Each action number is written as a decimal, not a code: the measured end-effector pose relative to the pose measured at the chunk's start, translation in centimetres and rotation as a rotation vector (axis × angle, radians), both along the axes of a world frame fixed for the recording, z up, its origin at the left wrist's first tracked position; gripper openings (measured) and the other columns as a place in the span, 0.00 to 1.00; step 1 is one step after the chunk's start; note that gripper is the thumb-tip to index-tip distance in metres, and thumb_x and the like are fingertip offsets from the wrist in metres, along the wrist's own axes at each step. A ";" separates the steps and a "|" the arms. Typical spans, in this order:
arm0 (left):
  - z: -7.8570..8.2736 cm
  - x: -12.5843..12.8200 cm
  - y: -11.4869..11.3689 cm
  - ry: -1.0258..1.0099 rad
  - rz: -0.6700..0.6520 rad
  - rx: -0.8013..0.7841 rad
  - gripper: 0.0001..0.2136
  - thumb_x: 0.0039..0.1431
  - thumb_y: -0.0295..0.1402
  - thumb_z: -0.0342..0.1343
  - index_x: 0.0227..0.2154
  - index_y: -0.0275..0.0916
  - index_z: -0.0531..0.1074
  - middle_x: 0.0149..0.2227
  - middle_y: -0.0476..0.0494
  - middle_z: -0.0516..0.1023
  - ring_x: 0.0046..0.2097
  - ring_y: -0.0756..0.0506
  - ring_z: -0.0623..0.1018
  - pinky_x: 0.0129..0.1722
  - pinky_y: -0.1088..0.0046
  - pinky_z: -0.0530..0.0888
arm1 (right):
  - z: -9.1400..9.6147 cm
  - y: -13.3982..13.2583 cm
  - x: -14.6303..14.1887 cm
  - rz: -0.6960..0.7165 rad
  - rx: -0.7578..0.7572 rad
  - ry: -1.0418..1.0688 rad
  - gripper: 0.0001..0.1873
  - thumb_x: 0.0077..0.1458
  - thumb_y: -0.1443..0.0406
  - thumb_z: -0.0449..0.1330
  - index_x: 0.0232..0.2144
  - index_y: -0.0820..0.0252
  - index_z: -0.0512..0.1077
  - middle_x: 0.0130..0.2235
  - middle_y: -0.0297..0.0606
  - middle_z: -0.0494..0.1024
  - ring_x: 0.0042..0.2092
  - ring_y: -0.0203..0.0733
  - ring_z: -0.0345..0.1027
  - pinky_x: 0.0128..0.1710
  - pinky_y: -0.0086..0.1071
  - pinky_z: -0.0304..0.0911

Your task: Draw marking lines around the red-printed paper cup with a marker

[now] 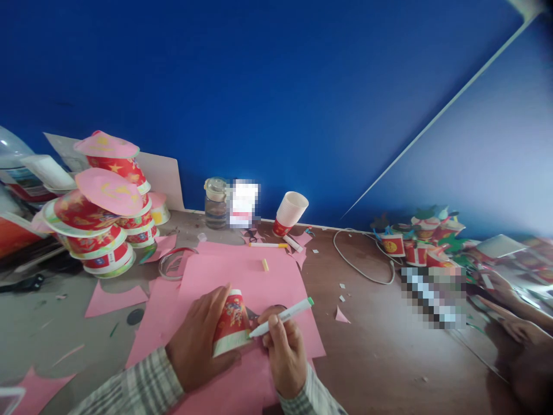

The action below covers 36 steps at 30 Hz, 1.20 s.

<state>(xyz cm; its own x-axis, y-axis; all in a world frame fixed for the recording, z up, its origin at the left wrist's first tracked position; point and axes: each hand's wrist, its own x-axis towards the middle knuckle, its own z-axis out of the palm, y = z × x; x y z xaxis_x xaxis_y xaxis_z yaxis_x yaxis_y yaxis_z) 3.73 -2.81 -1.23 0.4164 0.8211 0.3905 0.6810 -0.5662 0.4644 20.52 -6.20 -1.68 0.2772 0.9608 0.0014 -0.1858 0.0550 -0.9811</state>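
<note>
A red patterned paper cup point(233, 320) lies upside down or tilted on the pink paper, its wide pale rim toward me. My left hand point(201, 334) is closed around the cup's left side. In my right hand point(284, 349) is a white marker point(294, 312) with a green end, pinched between thumb and fingers. Its tip meets the cup's rim at the lower right. Large pink paper sheets point(216, 265) are spread beneath both hands. A small yellow cap point(265, 265) and a yellow-and-white marker point(268, 245) lie beyond the cup.
Stacked red cups point(108, 259) with pink paper hats stand at left. Behind are a glass jar point(216, 204), nested paper cups point(291, 210) and a roll of tape point(170, 265). A cable point(339, 253) curves across the table. At right, another person's hands point(514, 323) are near decorated cups point(417, 253).
</note>
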 end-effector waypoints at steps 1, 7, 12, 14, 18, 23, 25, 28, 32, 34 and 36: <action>0.0 0.0 0.0 -0.002 0.001 0.001 0.46 0.33 0.54 0.54 0.53 0.38 0.38 0.50 0.37 0.59 0.49 0.37 0.61 0.46 0.59 0.62 | 0.0 0.0 0.0 0.000 0.004 0.003 0.17 0.46 0.53 0.57 0.20 0.61 0.73 0.12 0.29 0.65 0.14 0.33 0.53 0.13 0.24 0.50; -0.2 -0.1 0.0 -0.003 -0.009 -0.012 0.47 0.32 0.54 0.55 0.53 0.39 0.38 0.50 0.37 0.59 0.49 0.37 0.61 0.46 0.57 0.62 | 0.8 0.0 0.0 -0.011 0.062 -0.005 0.17 0.48 0.53 0.55 0.30 0.60 0.72 0.15 0.30 0.67 0.16 0.35 0.57 0.15 0.25 0.56; -0.1 -0.1 0.2 -0.018 0.035 -0.004 0.47 0.31 0.54 0.55 0.52 0.39 0.40 0.49 0.37 0.60 0.49 0.37 0.61 0.46 0.59 0.64 | 1.5 0.9 0.5 -0.046 0.195 -0.126 0.18 0.51 0.54 0.52 0.41 0.57 0.68 0.22 0.33 0.73 0.23 0.41 0.66 0.24 0.33 0.65; 0.1 0.1 0.2 -0.035 0.062 0.013 0.47 0.31 0.54 0.55 0.52 0.39 0.40 0.49 0.37 0.60 0.49 0.37 0.61 0.46 0.58 0.64 | 1.7 1.4 0.8 -0.061 0.221 -0.180 0.17 0.52 0.57 0.52 0.42 0.57 0.67 0.21 0.31 0.72 0.22 0.40 0.66 0.24 0.33 0.65; 0.2 0.2 0.3 -0.067 0.101 0.042 0.46 0.32 0.54 0.55 0.52 0.39 0.40 0.49 0.38 0.60 0.49 0.37 0.61 0.46 0.57 0.64 | 1.5 2.3 1.7 -0.110 0.272 -0.326 0.15 0.51 0.65 0.51 0.44 0.58 0.65 0.20 0.29 0.68 0.20 0.38 0.62 0.21 0.31 0.64; -0.1 0.1 0.4 -0.051 0.102 0.040 0.47 0.31 0.54 0.55 0.52 0.40 0.39 0.51 0.39 0.58 0.50 0.36 0.59 0.47 0.57 0.64 | 0.5 3.4 2.5 -0.191 0.341 -0.555 0.22 0.46 0.70 0.53 0.46 0.56 0.61 0.33 0.37 0.71 0.34 0.44 0.67 0.35 0.39 0.65; -0.3 0.0 0.4 -0.053 0.113 0.040 0.47 0.30 0.54 0.55 0.52 0.41 0.40 0.51 0.39 0.58 0.51 0.36 0.60 0.47 0.57 0.65 | 0.1 3.7 2.6 -0.184 0.359 -0.607 0.23 0.45 0.71 0.54 0.47 0.55 0.61 0.37 0.39 0.72 0.38 0.46 0.67 0.40 0.41 0.64; -0.6 0.0 0.5 -0.057 0.140 0.045 0.47 0.29 0.54 0.56 0.52 0.42 0.42 0.51 0.39 0.59 0.51 0.36 0.60 0.46 0.57 0.65 | 0.1 3.9 2.6 -0.146 0.349 -0.576 0.22 0.46 0.70 0.55 0.46 0.56 0.61 0.36 0.39 0.73 0.36 0.45 0.68 0.37 0.38 0.66; -1.3 -0.1 0.8 -0.061 0.147 0.052 0.48 0.28 0.54 0.57 0.52 0.42 0.40 0.51 0.40 0.59 0.50 0.36 0.61 0.44 0.58 0.68 | 1.6 3.8 3.4 -0.086 0.301 -0.400 0.18 0.50 0.65 0.53 0.45 0.56 0.61 0.25 0.33 0.75 0.25 0.41 0.68 0.27 0.34 0.66; -1.7 -0.2 1.0 -0.080 0.143 0.096 0.48 0.28 0.54 0.57 0.52 0.44 0.40 0.51 0.40 0.60 0.50 0.36 0.62 0.42 0.59 0.70 | 2.8 4.1 4.1 -0.051 0.277 -0.317 0.17 0.53 0.61 0.51 0.45 0.60 0.62 0.20 0.32 0.74 0.22 0.41 0.67 0.25 0.34 0.66; -2.0 -0.3 1.1 -0.089 0.146 0.118 0.48 0.27 0.54 0.57 0.52 0.46 0.40 0.50 0.42 0.61 0.49 0.36 0.63 0.40 0.59 0.71 | 3.9 4.9 5.0 -0.039 0.267 -0.308 0.19 0.52 0.57 0.50 0.42 0.64 0.65 0.17 0.32 0.72 0.19 0.41 0.66 0.23 0.33 0.64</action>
